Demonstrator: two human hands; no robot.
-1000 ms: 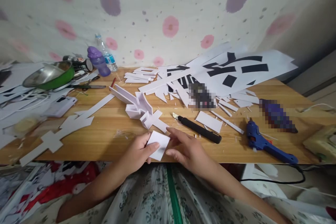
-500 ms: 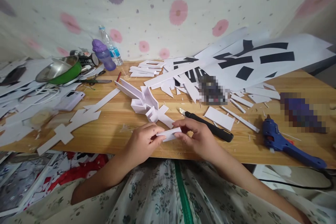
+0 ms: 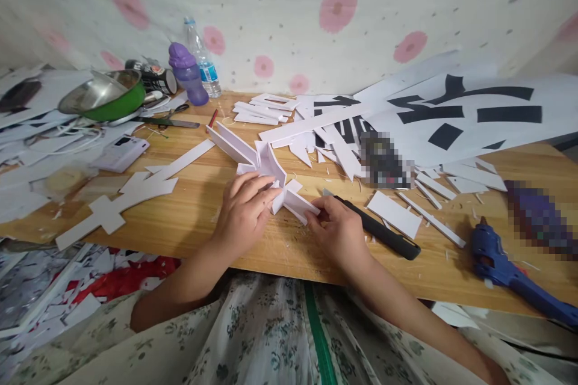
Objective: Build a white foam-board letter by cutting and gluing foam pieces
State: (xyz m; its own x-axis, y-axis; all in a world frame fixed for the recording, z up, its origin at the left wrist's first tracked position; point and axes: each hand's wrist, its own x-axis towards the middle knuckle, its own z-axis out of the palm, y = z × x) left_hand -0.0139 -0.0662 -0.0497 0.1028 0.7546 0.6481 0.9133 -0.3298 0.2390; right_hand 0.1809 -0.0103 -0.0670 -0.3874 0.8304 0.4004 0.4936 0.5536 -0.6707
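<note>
My right hand (image 3: pixel 338 231) pinches the near end of a short white foam-board strip (image 3: pixel 300 203). This strip stands on edge along an arm of a white foam-board shape (image 3: pixel 273 163) with upright walls. Whether the strip touches the walls at its far end I cannot tell. Over the left side of that shape my left hand (image 3: pixel 244 213) is curled, gripping it and hiding part of it. Just right of my right hand lies a black utility knife (image 3: pixel 383 231), its blade tip partly behind the fingers. A white foam-board rectangle (image 3: pixel 394 214) rests beyond the knife.
A blue glue gun (image 3: pixel 510 271) lies at the right edge. At left are a flat white cutout (image 3: pixel 108 215), a white device (image 3: pixel 121 154) and a green pan (image 3: pixel 120 105). A purple cup (image 3: pixel 189 75) and water bottle (image 3: pixel 205 66) stand behind. Printed paper (image 3: pixel 469 126) and scraps cover the back right.
My right hand has brought the strip down to the walled shape and set it on edge there. My left hand has let go of the strip and moved onto the shape. The view has shifted slightly.
</note>
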